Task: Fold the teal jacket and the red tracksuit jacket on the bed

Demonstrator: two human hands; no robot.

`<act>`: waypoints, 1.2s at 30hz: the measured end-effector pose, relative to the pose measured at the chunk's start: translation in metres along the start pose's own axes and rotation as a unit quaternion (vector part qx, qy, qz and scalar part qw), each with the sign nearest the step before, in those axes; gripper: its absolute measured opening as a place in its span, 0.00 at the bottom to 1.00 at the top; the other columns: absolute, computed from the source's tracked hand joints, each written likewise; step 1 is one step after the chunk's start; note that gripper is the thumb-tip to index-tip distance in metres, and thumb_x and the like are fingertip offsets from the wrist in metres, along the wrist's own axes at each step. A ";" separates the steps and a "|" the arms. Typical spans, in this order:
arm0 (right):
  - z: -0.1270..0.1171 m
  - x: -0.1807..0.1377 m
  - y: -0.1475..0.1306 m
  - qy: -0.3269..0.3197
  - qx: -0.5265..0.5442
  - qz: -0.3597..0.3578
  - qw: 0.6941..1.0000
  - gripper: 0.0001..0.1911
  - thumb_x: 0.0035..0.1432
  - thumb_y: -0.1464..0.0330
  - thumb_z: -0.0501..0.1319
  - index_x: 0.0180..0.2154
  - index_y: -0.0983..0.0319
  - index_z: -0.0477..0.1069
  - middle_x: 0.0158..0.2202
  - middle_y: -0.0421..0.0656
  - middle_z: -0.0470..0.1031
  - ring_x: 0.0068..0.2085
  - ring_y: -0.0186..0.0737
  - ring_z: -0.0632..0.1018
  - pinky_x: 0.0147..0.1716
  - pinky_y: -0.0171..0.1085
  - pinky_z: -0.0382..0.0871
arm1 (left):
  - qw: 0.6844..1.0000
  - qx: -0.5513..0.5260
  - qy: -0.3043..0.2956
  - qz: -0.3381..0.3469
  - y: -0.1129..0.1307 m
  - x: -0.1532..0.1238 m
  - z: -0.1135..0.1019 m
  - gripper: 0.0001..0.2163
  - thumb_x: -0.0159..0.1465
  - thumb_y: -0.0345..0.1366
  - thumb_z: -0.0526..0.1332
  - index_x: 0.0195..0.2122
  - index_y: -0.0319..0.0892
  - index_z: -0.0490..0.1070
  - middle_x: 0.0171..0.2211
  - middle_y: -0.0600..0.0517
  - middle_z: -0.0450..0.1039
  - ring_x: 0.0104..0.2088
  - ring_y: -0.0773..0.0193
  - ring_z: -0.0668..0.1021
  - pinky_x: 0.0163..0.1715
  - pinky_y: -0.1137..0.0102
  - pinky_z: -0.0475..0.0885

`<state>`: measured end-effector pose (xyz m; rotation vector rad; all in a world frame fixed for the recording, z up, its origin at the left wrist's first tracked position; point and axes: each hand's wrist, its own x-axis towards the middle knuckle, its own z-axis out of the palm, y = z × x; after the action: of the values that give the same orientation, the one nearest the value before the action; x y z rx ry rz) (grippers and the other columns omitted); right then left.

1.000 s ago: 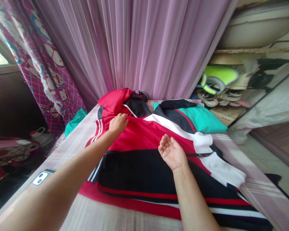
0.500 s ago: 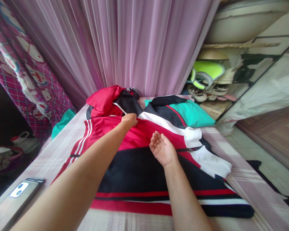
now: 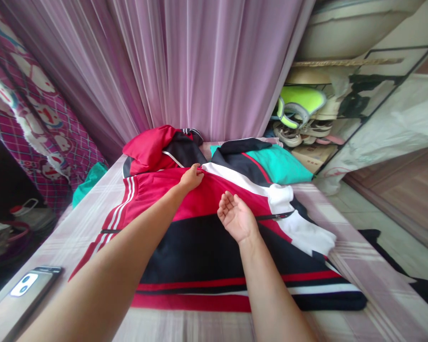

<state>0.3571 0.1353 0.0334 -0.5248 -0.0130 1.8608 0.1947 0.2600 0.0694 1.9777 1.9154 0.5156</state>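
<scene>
A red, black and white track jacket (image 3: 199, 237) lies spread on a bed with a pale plaid sheet (image 3: 364, 280). My left hand (image 3: 191, 177) reaches far forward and pinches the red fabric near the jacket's collar. My right hand (image 3: 235, 217) hovers palm up over the jacket's middle, fingers loosely curled and apart, holding nothing. A crumpled red and black garment (image 3: 157, 147) sits just behind the jacket. A black and teal garment (image 3: 271, 164) lies behind it on the right.
A phone (image 3: 26, 284) lies face down at the bed's left edge. Purple curtains (image 3: 207, 66) hang behind the bed. A shelf with shoes (image 3: 303, 118) stands at the right. A teal cloth (image 3: 89, 183) shows at the left edge.
My left hand has moved rightward along the top of the red fabric toward the collar. My right hand has stayed palm up, shifting a little left.
</scene>
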 end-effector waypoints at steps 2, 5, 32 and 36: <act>0.001 -0.001 0.000 -0.001 -0.002 -0.001 1.000 0.06 0.66 0.69 0.59 0.39 0.60 0.75 0.32 0.39 0.82 0.31 0.33 0.82 0.30 0.32 0.77 | 1.000 -0.008 0.003 0.029 -0.002 -0.016 0.000 0.23 0.67 0.34 0.57 0.64 0.44 0.61 0.57 0.48 0.75 0.58 0.60 0.76 0.56 0.68 0.70; 0.003 -0.003 -0.001 0.008 -0.004 -0.004 1.000 0.08 0.67 0.69 0.57 0.39 0.60 0.75 0.31 0.39 0.82 0.31 0.32 0.82 0.29 0.32 0.77 | 0.995 0.006 0.024 0.099 -0.009 -0.054 0.000 0.22 0.68 0.34 0.55 0.63 0.44 0.64 0.62 0.46 0.71 0.62 0.58 0.72 0.62 0.63 0.67; 0.012 0.031 -0.135 0.270 -0.934 -0.156 0.174 0.14 0.65 0.67 0.57 0.49 0.63 0.76 0.48 0.57 0.80 0.52 0.54 0.78 0.50 0.49 0.67 | 0.965 0.166 0.034 0.202 -0.047 -0.192 0.027 0.25 0.70 0.47 0.53 0.66 0.49 0.63 0.66 0.48 0.65 0.66 0.50 0.66 0.65 0.47 0.61; 0.012 0.032 -0.146 0.285 -0.926 -0.167 0.182 0.14 0.64 0.64 0.58 0.49 0.59 0.77 0.48 0.53 0.80 0.50 0.52 0.79 0.47 0.45 0.69 | 0.965 0.158 0.033 0.205 -0.048 -0.192 0.028 0.25 0.70 0.48 0.53 0.66 0.50 0.63 0.66 0.47 0.65 0.66 0.50 0.66 0.66 0.48 0.60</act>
<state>0.4754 0.2185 0.0712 -2.4405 -1.8786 -0.0595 0.1613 0.0697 0.0174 2.6197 1.7095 0.3968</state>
